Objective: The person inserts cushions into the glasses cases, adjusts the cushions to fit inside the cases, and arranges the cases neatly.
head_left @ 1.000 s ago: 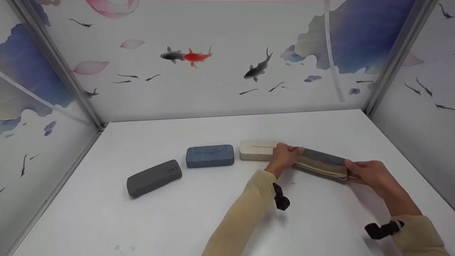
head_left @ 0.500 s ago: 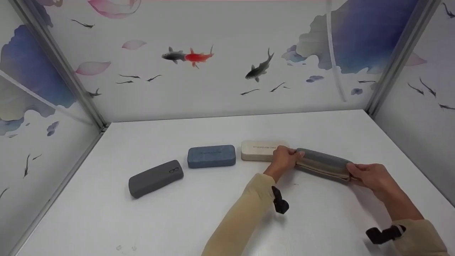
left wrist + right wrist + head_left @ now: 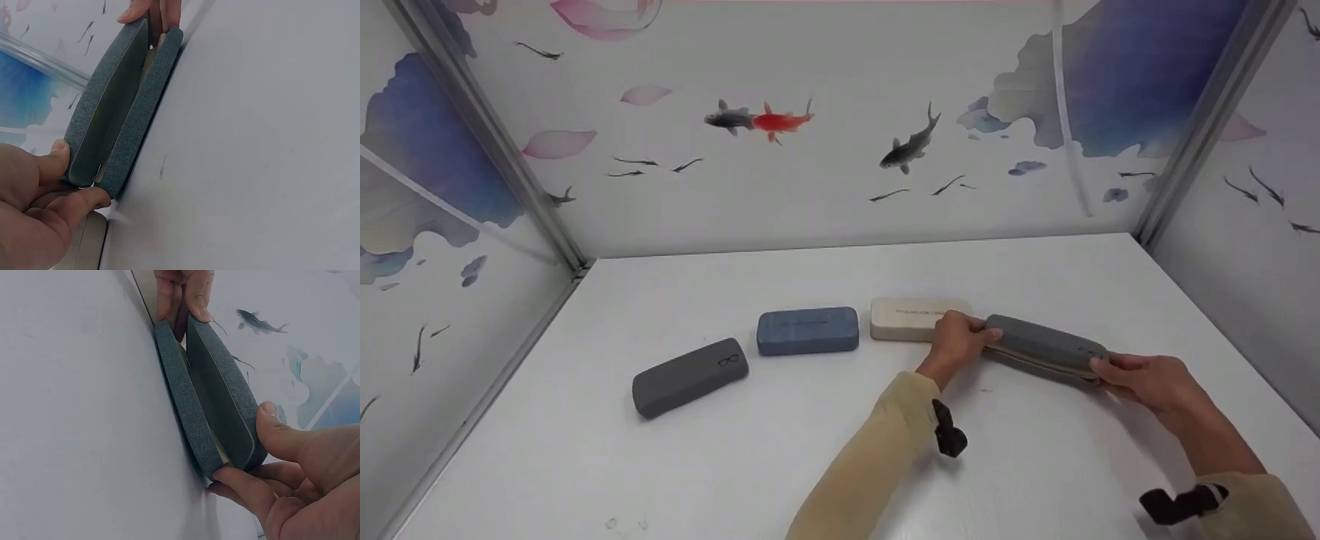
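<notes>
A grey fabric glasses case (image 3: 1042, 343) lies at the right of the table, its lid ajar and a narrow gap along the near side. My left hand (image 3: 956, 339) pinches its left end, thumb on the lid and fingers at the base. At the other end my right hand (image 3: 1147, 381) grips it the same way. Both wrist views look into the gap: in the left wrist view the case (image 3: 146, 101) shows a dark smooth lining, and in the right wrist view the lid (image 3: 230, 377) stands partly raised from the base.
A cream glasses case (image 3: 911, 321) lies right beside my left hand, partly hidden by it. Further left are a blue glasses case (image 3: 808, 331) and a dark grey one (image 3: 690, 377) with a glasses print. Printed panels (image 3: 840, 195) wall the white table (image 3: 720, 472) at back and sides.
The lid of the grey case has come down between both hands, so its inside no longer shows from above. The other cases stay where they were.
</notes>
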`<control>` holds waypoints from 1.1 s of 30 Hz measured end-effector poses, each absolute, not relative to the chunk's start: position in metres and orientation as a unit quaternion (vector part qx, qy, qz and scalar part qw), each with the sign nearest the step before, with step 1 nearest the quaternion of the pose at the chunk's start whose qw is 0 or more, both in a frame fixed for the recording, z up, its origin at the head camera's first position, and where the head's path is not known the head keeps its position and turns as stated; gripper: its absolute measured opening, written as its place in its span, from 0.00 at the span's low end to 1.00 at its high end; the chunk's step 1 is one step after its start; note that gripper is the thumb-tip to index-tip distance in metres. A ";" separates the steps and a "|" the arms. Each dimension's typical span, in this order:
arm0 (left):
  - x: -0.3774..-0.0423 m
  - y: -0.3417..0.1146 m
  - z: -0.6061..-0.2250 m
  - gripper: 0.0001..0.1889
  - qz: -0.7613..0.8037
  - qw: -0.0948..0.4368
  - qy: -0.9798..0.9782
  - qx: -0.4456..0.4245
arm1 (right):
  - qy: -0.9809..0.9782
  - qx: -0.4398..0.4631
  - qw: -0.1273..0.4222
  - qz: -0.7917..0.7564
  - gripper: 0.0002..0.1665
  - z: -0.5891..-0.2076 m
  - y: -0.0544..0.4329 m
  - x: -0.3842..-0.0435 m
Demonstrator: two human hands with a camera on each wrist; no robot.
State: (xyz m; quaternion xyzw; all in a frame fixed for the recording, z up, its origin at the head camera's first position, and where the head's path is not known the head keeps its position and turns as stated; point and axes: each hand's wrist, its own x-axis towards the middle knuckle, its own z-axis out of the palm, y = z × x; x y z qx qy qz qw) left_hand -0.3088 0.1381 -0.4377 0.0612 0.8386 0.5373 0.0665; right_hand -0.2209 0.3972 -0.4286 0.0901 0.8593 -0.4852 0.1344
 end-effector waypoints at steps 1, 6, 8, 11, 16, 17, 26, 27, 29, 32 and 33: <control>-0.309 0.138 -0.439 0.15 0.535 0.065 0.840 0.064 | 0.858 0.091 0.135 -0.487 0.50 -0.429 0.398 -0.220; -0.310 0.137 -0.441 0.14 0.534 0.060 0.840 0.076 | 0.843 0.097 0.136 -0.512 0.51 -0.429 0.396 -0.220; -0.310 0.136 -0.442 0.13 0.532 0.060 0.840 0.083 | 0.836 0.099 0.137 -0.522 0.51 -0.429 0.396 -0.219; -0.311 0.136 -0.442 0.12 0.531 0.059 0.841 0.089 | 0.829 0.097 0.136 -0.534 0.50 -0.430 0.397 -0.218; -0.312 0.137 -0.440 0.13 0.535 0.066 0.839 0.078 | 0.829 0.105 0.133 -0.534 0.49 -0.430 0.398 -0.217; -0.312 0.137 -0.440 0.13 0.536 0.069 0.838 0.077 | 0.830 0.107 0.133 -0.531 0.49 -0.430 0.398 -0.217; -0.311 0.136 -0.440 0.14 0.528 0.068 0.843 0.081 | 0.849 0.130 0.139 -0.493 0.51 -0.429 0.397 -0.217; -0.311 0.136 -0.441 0.14 0.528 0.067 0.843 0.082 | 0.849 0.132 0.139 -0.492 0.52 -0.429 0.397 -0.217; -0.310 0.136 -0.441 0.14 0.530 0.065 0.842 0.084 | 0.847 0.134 0.139 -0.495 0.52 -0.428 0.397 -0.217; -0.310 0.137 -0.442 0.14 0.530 0.060 0.842 0.085 | 0.849 0.135 0.138 -0.491 0.52 -0.428 0.398 -0.217; -0.310 0.137 -0.442 0.14 0.531 0.058 0.841 0.085 | 0.849 0.136 0.138 -0.491 0.52 -0.428 0.399 -0.217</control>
